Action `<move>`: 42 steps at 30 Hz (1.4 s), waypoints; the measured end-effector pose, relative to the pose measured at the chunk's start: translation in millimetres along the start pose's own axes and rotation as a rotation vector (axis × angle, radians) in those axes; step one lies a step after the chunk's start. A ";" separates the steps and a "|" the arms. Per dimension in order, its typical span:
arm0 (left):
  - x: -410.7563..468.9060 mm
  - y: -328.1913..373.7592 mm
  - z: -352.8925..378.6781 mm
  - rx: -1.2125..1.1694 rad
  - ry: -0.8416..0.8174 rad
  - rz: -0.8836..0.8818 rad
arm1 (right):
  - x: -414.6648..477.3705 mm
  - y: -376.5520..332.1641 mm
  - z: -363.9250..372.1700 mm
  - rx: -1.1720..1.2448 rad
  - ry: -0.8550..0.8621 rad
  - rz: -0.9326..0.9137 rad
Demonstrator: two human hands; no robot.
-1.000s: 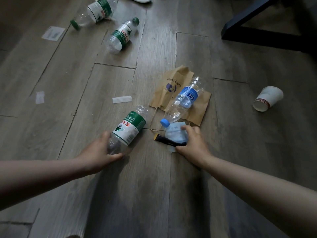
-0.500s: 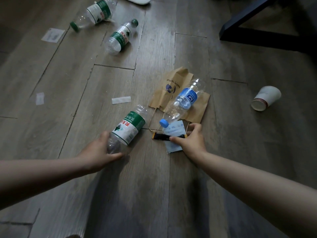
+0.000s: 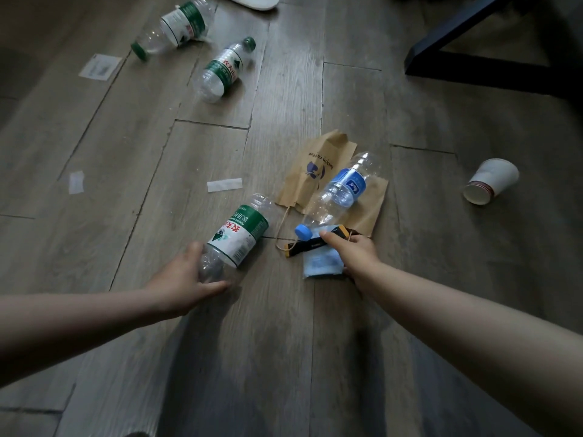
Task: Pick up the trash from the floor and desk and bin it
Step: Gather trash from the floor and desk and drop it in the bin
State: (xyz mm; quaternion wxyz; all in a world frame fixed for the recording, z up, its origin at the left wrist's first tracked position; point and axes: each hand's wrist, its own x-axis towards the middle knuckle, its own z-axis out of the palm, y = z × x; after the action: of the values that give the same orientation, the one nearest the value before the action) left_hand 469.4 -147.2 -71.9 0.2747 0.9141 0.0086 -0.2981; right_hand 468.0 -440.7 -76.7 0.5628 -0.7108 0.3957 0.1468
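On the grey wood-grain plank floor (image 3: 284, 342), the left hand (image 3: 183, 282) curls round the end of a clear ribbed plastic bottle with a green-and-white label (image 3: 238, 239), which lies on its side. The right hand (image 3: 356, 253) pinches a slim black bar with yellow ends (image 3: 303, 247) and, seemingly, a crinkled pale blue packet (image 3: 321, 263) beneath it. Just beyond, a blue-capped clear plastic bottle (image 3: 340, 190) lies across a creased brown paper bag (image 3: 303, 181).

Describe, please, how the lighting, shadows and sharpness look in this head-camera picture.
Head view: dim light, brightest on the floor upper centre; a broad soft shadow darkens its lower middle; corners darken; plank seams bow slightly; the green-label bottle in the left hand reads sharp; the right hand pinching a black-and-yellow stick shows no blur.
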 end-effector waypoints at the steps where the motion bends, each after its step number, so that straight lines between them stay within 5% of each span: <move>1: 0.0 0.0 -0.1 0.000 0.000 -0.001 | 0.4 0.7 2.1 0.018 0.022 -0.002; 10: -0.9 0.9 -3.9 0.006 -0.010 0.013 | -4.6 -7.6 -5.9 -0.066 0.037 -0.300; 19: -4.8 13.7 -19.4 -0.040 0.086 0.107 | -21.8 -28.7 -45.4 -0.452 0.186 -0.692; 25: 1.9 21.2 -18.9 -0.047 0.073 0.146 | 5.6 -24.0 -52.5 -0.466 0.170 -0.330; 37: 8.5 12.5 -11.2 0.012 0.025 0.112 | 48.2 -9.7 -54.1 -0.174 0.153 -0.078; 42: 13.6 10.8 -9.2 0.016 0.011 0.083 | 60.8 -12.1 -44.3 -0.174 0.210 -0.117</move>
State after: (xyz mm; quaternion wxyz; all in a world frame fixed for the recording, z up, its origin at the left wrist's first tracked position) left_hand 487.5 -153.7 -67.9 0.2793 0.9176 -0.0303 -0.2813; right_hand 505.5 -504.9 -93.9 0.4621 -0.7902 0.3961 0.0720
